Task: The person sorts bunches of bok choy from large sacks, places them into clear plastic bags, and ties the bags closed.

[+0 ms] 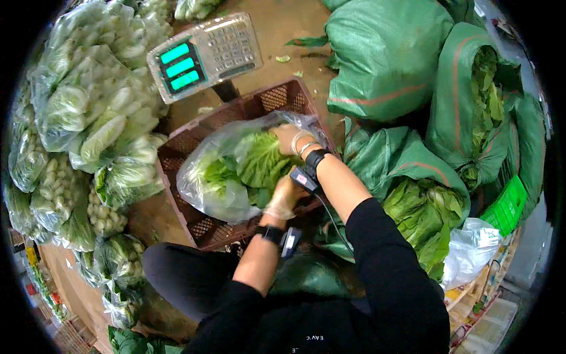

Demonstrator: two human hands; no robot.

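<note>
A clear plastic bag full of leafy greens lies in a brown plastic crate. My right hand, in a thin glove, is closed on the far right side of the bag's mouth, against the leaves. Lower down, my left hand, closed too, holds the near side of the bag's mouth; its fingertips are partly hidden by the greens and plastic. Just behind the crate rises a scale display with lit green panels and a keypad.
Bagged vegetables are piled along the left. Big green woven sacks crowd the right, one spilling loose leafy heads. Beside it are a white plastic bag and a bright green plastic basket. My bent knee is close to the crate's near edge.
</note>
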